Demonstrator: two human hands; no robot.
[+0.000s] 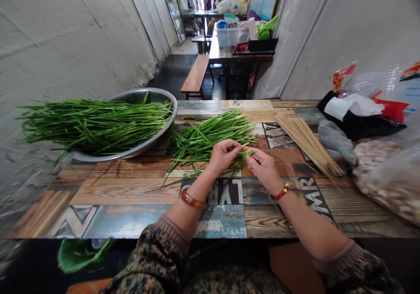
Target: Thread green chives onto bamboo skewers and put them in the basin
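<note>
Over the middle of the table, my right hand [264,167] is closed in a pinch on the pale cut ends of a few garlic chives [247,153]. My left hand [225,153] meets it fingertip to fingertip, also pinching; what lies between its fingers is too small to make out. Just behind both hands spreads a loose pile of chives [213,132], pale ends to the right. A bundle of thin bamboo skewers [308,145] lies to the right of my right hand. Thin sticks show partly under my right wrist.
At the left, a metal basin [166,132] holds a large heap of chives overhanging its rim. On the right are a grey cloth-like bundle [336,141], a black bag [357,125] and a clear plastic bag [387,171] of pale pieces. A green bag [78,254] hangs below the table edge.
</note>
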